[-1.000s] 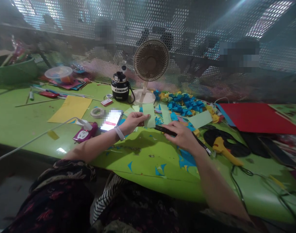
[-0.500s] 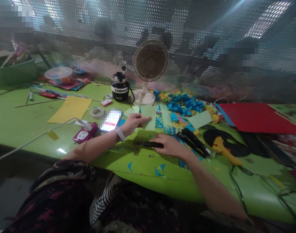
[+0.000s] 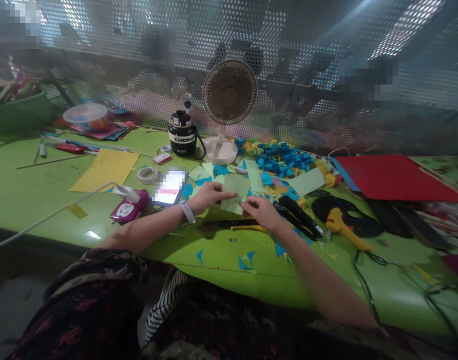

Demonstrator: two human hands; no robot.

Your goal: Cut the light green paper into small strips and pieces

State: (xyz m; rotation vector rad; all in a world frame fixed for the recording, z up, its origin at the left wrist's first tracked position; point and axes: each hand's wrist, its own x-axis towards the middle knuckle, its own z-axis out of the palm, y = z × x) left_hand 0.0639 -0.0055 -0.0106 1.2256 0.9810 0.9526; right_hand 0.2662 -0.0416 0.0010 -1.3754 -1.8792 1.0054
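A pale green piece of paper (image 3: 236,187) is held up between my two hands. My left hand (image 3: 210,195), a pale band at its wrist, pinches it by the left edge. At the lower right corner of the same sheet, the fingers of my right hand (image 3: 261,209) close on it. Just below lies a long dark tool with a yellow part (image 3: 247,227); its exact kind is unclear. More pale green paper (image 3: 255,175) lies behind my hands among blue and yellow scraps. A black stapler-like tool (image 3: 300,217) rests right of my right hand.
To the left are a lit phone (image 3: 171,187), a tape roll (image 3: 147,174), a purple power adapter (image 3: 129,207) with a white cable, and yellow paper (image 3: 105,170). A fan (image 3: 229,92) and black bottle (image 3: 182,137) stand behind. At right are a yellow glue gun (image 3: 345,230) and red sheet (image 3: 397,177).
My right hand has let go of the dark tool, which now lies on the table, and has moved up to the green paper. My left hand has lifted the paper slightly nearer.
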